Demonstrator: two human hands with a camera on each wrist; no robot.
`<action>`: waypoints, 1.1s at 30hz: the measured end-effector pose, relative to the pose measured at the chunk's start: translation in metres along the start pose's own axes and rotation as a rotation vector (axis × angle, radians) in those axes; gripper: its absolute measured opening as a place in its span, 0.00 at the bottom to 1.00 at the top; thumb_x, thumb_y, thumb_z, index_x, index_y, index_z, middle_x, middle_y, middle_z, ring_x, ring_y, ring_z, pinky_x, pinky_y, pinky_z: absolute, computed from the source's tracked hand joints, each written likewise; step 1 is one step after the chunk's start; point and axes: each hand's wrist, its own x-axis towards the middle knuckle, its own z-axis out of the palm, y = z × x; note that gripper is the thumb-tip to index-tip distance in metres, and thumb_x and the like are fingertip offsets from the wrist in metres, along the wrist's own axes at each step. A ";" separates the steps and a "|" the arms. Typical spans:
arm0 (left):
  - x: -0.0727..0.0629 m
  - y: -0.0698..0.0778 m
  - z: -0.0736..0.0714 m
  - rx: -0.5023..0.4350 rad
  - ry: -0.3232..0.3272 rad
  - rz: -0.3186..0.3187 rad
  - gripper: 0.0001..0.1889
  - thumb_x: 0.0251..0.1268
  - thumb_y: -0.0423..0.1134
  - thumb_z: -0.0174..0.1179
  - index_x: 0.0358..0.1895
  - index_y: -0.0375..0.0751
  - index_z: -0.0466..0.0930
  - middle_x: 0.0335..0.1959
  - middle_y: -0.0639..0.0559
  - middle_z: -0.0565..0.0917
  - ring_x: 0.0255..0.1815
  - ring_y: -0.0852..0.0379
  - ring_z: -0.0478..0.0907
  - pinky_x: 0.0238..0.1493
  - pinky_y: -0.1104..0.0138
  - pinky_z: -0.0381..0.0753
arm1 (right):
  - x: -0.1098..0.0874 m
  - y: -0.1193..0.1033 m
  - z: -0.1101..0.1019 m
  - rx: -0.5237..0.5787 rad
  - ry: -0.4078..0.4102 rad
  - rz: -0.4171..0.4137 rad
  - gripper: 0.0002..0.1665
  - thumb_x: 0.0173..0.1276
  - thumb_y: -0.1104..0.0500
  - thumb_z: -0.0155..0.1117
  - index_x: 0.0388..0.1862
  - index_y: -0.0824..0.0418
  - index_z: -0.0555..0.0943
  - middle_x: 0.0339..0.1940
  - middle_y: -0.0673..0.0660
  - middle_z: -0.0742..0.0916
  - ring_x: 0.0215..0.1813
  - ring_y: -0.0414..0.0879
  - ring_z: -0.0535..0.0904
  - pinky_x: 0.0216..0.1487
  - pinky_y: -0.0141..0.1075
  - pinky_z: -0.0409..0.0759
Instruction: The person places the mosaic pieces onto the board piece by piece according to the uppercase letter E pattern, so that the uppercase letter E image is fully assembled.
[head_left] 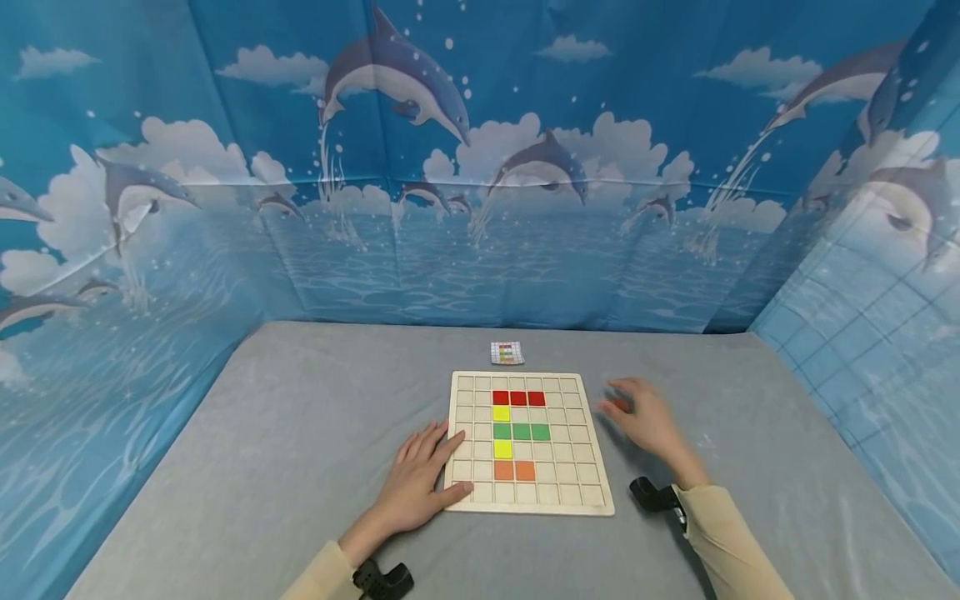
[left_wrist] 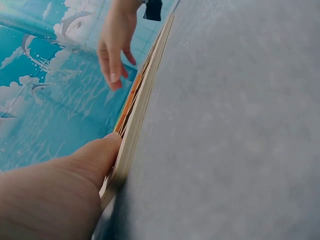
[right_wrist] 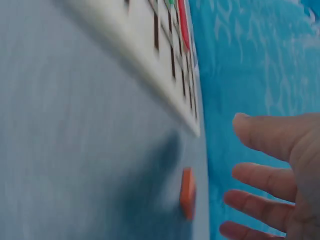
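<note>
A pale wooden grid board (head_left: 570, 492) lies on the grey cloth with red, yellow, green and orange square tiles set in it. My left hand (head_left: 416, 483) rests flat on the board's left side, thumb and fingertips over its border cells. In the left wrist view, the thumb (left_wrist: 102, 150) presses against the board's edge. To the right of the board my right hand (head_left: 648, 417) hovers over a loose orange tile (right_wrist: 187, 194) on the cloth. Its fingers (right_wrist: 265, 175) are apart and hold nothing; in the head view they partly hide that tile.
A small card (head_left: 507, 353) with a coloured grid pattern lies just beyond the board's far edge. Grey cloth (head_left: 315, 400) covers the table. A blue dolphin-print curtain (head_left: 450, 267) hangs behind the table and along its sides.
</note>
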 end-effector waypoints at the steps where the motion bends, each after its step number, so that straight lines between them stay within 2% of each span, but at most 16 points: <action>1: 0.000 0.000 0.000 0.000 0.000 0.000 0.38 0.65 0.62 0.53 0.73 0.46 0.60 0.73 0.43 0.55 0.74 0.45 0.45 0.68 0.47 0.42 | 0.000 0.004 0.000 -0.028 0.002 0.006 0.28 0.66 0.57 0.65 0.58 0.75 0.74 0.56 0.75 0.75 0.58 0.70 0.68 0.54 0.60 0.67; 5: 0.000 -0.001 0.002 0.006 -0.004 -0.006 0.38 0.65 0.63 0.52 0.73 0.47 0.59 0.73 0.43 0.55 0.74 0.46 0.44 0.68 0.48 0.42 | 0.001 0.014 0.002 -0.126 -0.017 0.020 0.31 0.65 0.53 0.66 0.58 0.75 0.75 0.56 0.75 0.75 0.58 0.72 0.65 0.55 0.62 0.63; 10: 0.000 -0.001 0.002 0.002 -0.003 -0.009 0.38 0.65 0.63 0.51 0.73 0.48 0.59 0.73 0.44 0.55 0.74 0.47 0.44 0.68 0.49 0.41 | 0.001 0.017 0.006 -0.196 -0.029 0.026 0.25 0.63 0.54 0.68 0.52 0.71 0.81 0.52 0.72 0.78 0.55 0.70 0.68 0.51 0.62 0.65; 14: 0.000 -0.001 0.002 0.000 -0.005 -0.009 0.38 0.65 0.63 0.51 0.73 0.48 0.59 0.74 0.44 0.55 0.74 0.47 0.43 0.68 0.48 0.41 | 0.001 0.017 0.005 -0.184 -0.011 0.013 0.19 0.59 0.59 0.70 0.46 0.71 0.83 0.44 0.69 0.81 0.49 0.66 0.72 0.48 0.58 0.69; 19: 0.000 0.000 0.002 0.005 -0.004 -0.014 0.37 0.65 0.63 0.51 0.73 0.47 0.60 0.73 0.44 0.55 0.74 0.46 0.44 0.68 0.48 0.41 | 0.001 0.017 0.001 -0.140 -0.033 0.035 0.16 0.57 0.63 0.71 0.43 0.71 0.84 0.33 0.60 0.80 0.36 0.54 0.72 0.36 0.47 0.69; 28: -0.001 0.000 0.003 0.000 -0.003 -0.010 0.37 0.65 0.63 0.52 0.73 0.47 0.60 0.73 0.43 0.56 0.74 0.46 0.44 0.68 0.48 0.41 | -0.001 0.015 -0.002 -0.077 -0.081 0.141 0.13 0.58 0.64 0.71 0.40 0.71 0.83 0.34 0.61 0.80 0.35 0.52 0.73 0.36 0.48 0.72; 33: 0.000 0.000 0.002 -0.003 -0.001 -0.011 0.38 0.65 0.63 0.52 0.73 0.48 0.60 0.73 0.43 0.56 0.74 0.46 0.44 0.68 0.48 0.41 | 0.001 0.015 -0.004 -0.049 -0.105 0.162 0.11 0.57 0.64 0.71 0.37 0.68 0.81 0.31 0.58 0.79 0.32 0.50 0.72 0.32 0.45 0.72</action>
